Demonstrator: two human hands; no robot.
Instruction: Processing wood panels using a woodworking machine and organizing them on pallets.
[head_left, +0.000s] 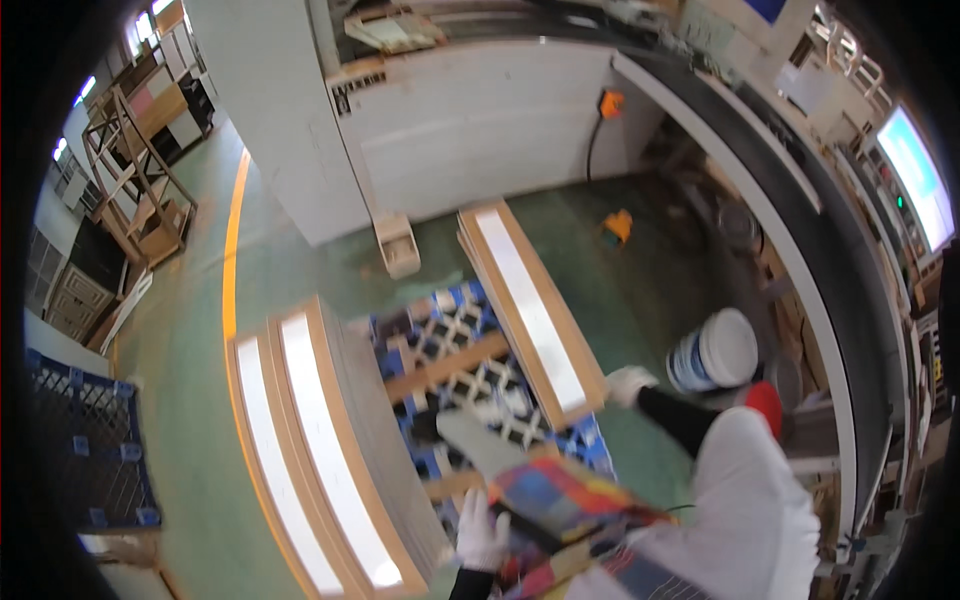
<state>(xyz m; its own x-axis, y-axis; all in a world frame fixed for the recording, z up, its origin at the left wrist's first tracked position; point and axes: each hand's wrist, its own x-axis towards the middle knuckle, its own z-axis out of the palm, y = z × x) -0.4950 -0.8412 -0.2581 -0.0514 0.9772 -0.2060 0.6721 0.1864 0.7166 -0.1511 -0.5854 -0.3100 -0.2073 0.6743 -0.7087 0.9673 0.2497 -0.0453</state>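
Observation:
My right hand (630, 385), in a white glove, is at the near right corner of a long brown-edged panel (530, 305) with a white strip down its middle. Its fingers look closed on the panel's edge, though blur softens them. That panel tops a low pile on a blue plastic pallet (465, 295). My left hand (482, 530), also gloved, has its fingers stretched out and apart and holds nothing. It is beside the near end of a taller stack of similar panels (345, 440), laid in two rows; I cannot tell whether it touches them.
Wooden slats (450, 368) cross the pallet. A white bucket (725, 350) stands right, near a long black-topped bench (800, 190). A small open wooden box (398, 250) lies beyond the panels. An orange tool-like object (618, 227) rests on the green floor. Another blue pallet (90, 440) stands left.

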